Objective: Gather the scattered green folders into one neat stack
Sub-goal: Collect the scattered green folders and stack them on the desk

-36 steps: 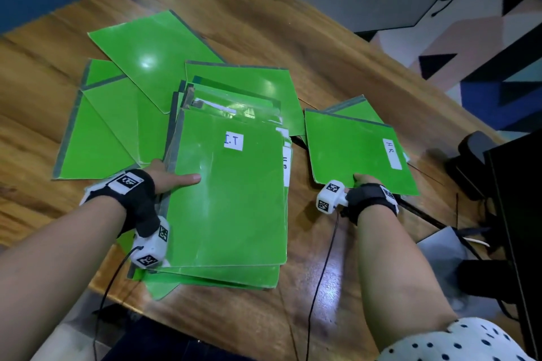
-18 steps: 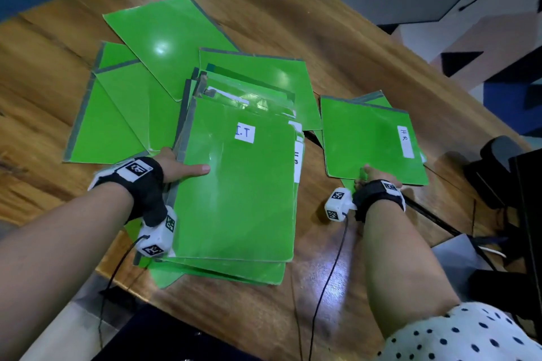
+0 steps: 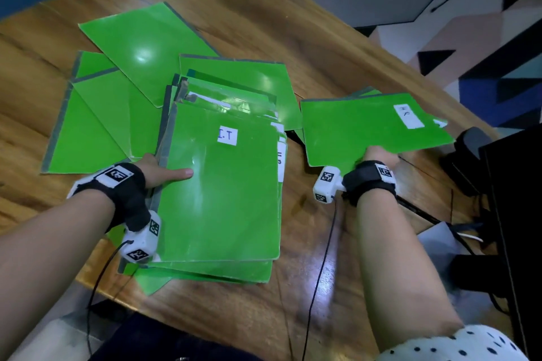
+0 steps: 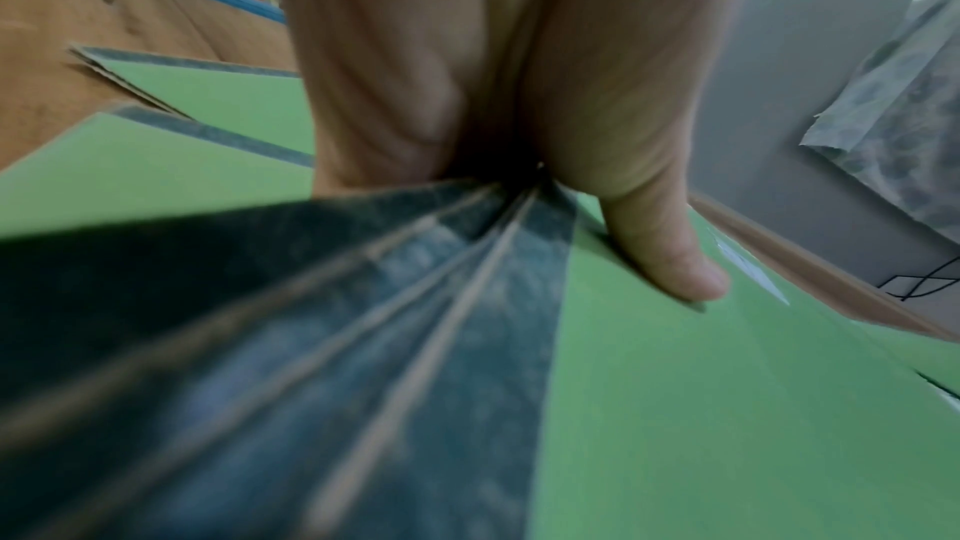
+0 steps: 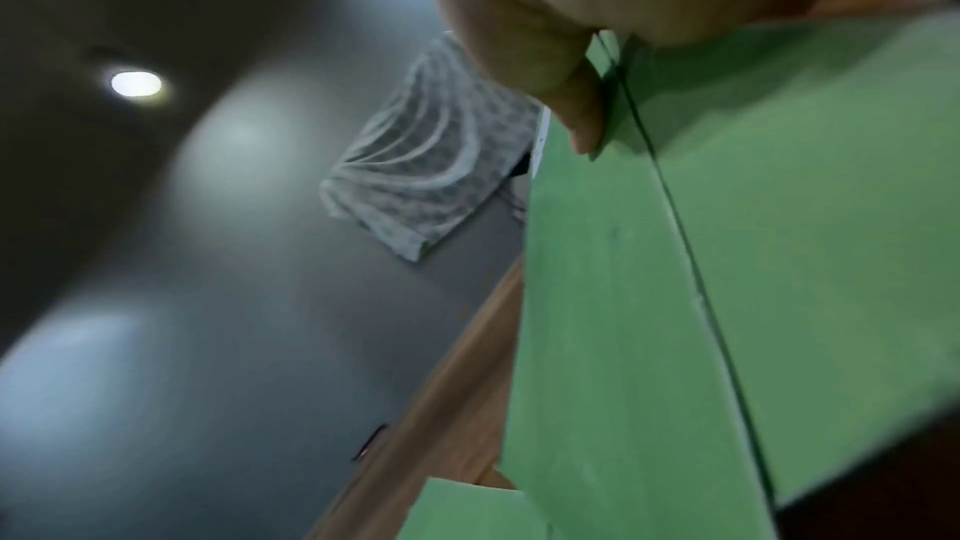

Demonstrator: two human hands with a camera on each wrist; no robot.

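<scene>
A stack of green folders (image 3: 223,199) lies at the table's near edge, its top one labelled "I.T". My left hand (image 3: 158,173) grips the stack's left spine side, thumb (image 4: 670,261) lying on the top cover (image 4: 701,405), the other fingers hidden beneath. To the right, my right hand (image 3: 378,155) pinches the near edge of a green folder (image 3: 366,126) with a white label; the folder is lifted and tilted off the table. In the right wrist view my thumb (image 5: 576,113) presses on that folder (image 5: 623,302). Several more green folders (image 3: 117,102) lie fanned out at the left and behind.
The wooden table (image 3: 293,23) slants across the view; its far edge runs along the right. Another green folder (image 3: 363,93) peeks out under the lifted one. Black equipment (image 3: 513,214) and cables sit off the table's right side. Wrist-camera cables hang over the near edge.
My right hand has taken hold of the labelled folder's near edge and raised it off the table, tilting it. My left hand has stayed on the stack.
</scene>
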